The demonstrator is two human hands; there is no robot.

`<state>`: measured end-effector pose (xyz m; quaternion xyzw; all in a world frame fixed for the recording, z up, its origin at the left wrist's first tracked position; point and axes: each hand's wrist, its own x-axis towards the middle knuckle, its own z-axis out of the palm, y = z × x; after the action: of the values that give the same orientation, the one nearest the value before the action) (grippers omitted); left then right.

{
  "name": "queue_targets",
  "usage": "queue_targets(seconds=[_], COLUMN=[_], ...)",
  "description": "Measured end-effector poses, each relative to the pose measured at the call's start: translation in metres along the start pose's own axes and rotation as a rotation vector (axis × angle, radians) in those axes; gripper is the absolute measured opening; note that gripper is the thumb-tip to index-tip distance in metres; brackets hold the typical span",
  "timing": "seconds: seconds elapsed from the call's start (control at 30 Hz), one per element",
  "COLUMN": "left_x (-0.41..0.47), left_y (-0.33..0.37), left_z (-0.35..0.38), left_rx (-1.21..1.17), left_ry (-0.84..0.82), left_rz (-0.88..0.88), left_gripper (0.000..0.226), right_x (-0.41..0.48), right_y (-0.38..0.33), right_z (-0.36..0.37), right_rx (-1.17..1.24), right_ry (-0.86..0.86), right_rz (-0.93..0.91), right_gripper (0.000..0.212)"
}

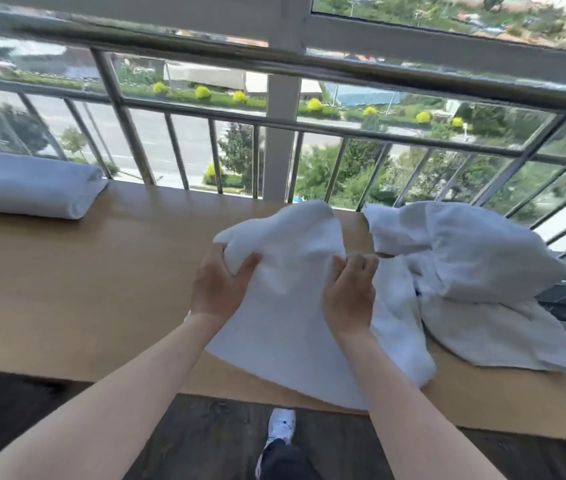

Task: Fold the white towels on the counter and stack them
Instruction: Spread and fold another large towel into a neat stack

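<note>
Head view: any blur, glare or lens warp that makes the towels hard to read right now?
Head view: even daylight through the window, no harsh glare; wide-angle warp bows the railing and counter edges; overall slightly soft, so the towel held by the left hand and right hand shows little weave; the white pile blends fold into fold; the folded towel looks smeared.

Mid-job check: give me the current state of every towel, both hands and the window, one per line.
White terry towel in hand: unfolded, lifted, lower edge draped on wooden counter.
Left hand: gripping that towel.
Right hand: gripping that towel.
Folded white towel: lying far left.
Crumpled white towels pile: unfolded, at right.
Sliding window: cannot tell if open.
</note>
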<state>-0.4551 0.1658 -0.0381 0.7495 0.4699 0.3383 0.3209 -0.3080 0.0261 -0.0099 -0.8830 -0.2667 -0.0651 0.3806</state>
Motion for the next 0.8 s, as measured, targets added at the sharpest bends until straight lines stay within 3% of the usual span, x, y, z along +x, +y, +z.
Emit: queue_targets(seconds=[0.17, 0.43, 0.6, 0.8], left_x=[0.034, 0.107, 0.133, 0.153], left_y=[-0.065, -0.139, -0.180, -0.217], left_z=[-0.048, -0.083, -0.074, -0.069], left_rx=[0.120, 0.254, 0.299, 0.343], left_ry=[0.055, 0.066, -0.052, -0.263], left_rz=[-0.135, -0.255, -0.343, -0.473], left_gripper=[0.067, 0.053, 0.060, 0.067], right_x=[-0.012, -0.015, -0.031, -0.034], right_y=[-0.044, -0.097, -0.103, -0.104], right_z=[0.076, 0.203, 0.261, 0.290], right_rx=[0.031, 0.072, -0.239, -0.474], right_ry=[-0.174, -0.356, -0.669, -0.794], right_rz=[-0.048, -0.017, -0.040, -0.164], right_gripper=[0.027, 0.020, 0.067, 0.075])
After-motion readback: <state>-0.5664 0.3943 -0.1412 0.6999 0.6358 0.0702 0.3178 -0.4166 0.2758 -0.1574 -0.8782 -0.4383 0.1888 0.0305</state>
